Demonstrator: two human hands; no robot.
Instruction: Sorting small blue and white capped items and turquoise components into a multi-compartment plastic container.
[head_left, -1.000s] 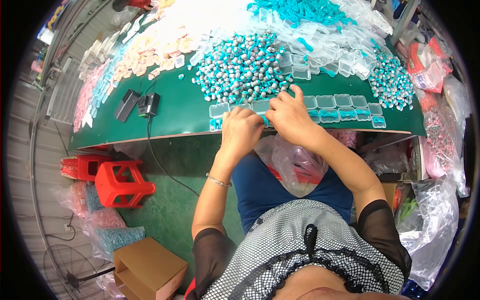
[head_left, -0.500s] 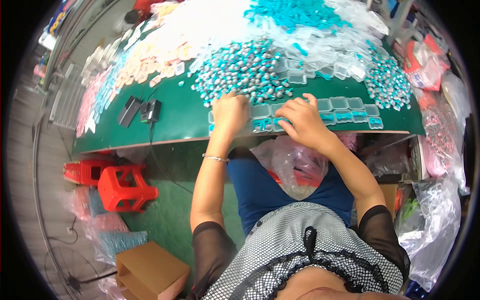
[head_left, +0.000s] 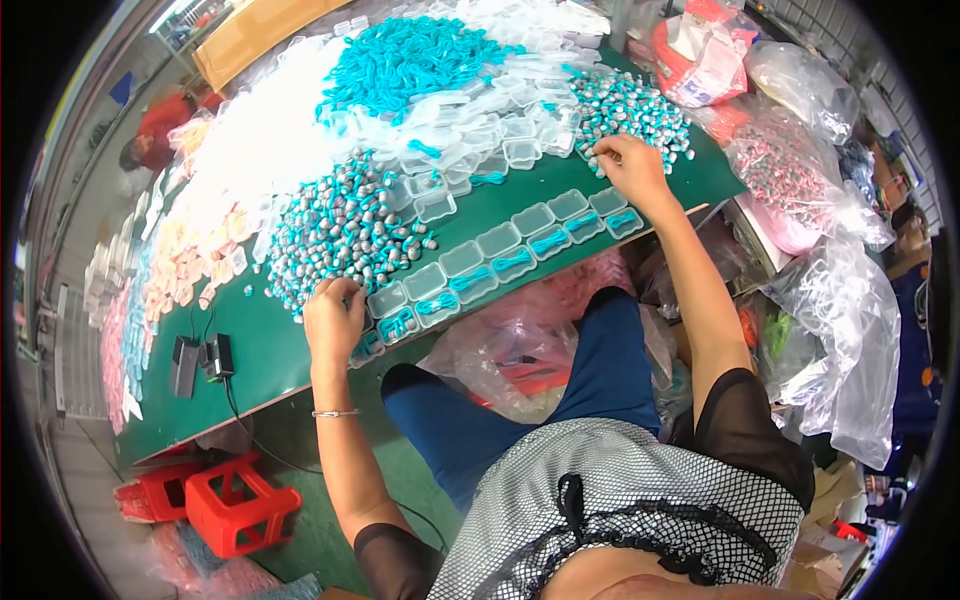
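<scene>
My left hand [head_left: 334,316] is closed, fingers curled down at the near edge of a pile of small grey-and-teal pieces [head_left: 340,230]; anything in its fingertips is hidden. My right hand [head_left: 634,172] reaches to a second pile of such pieces [head_left: 640,115] at the far right. Its thumb and fingers pinch together at the pile's edge, on something too small to name. Between the hands runs a slanting row of clear plastic cases [head_left: 461,258] with raised lids. Teal pieces [head_left: 512,262] lie in their near halves. The leftmost case is partly behind my left hand.
Beyond the row lie heaped clear cases [head_left: 480,135] and a teal heap [head_left: 410,60]. Black devices [head_left: 216,356] with a cable sit left on the green table [head_left: 290,350]. Red stools [head_left: 240,505] stand below. Plastic bags [head_left: 790,170] crowd the right side. A person [head_left: 160,135] is at far left.
My right hand has left the row of cases for the far right pile. My left hand stays by the nearer pile. The view has turned, so the row now slants.
</scene>
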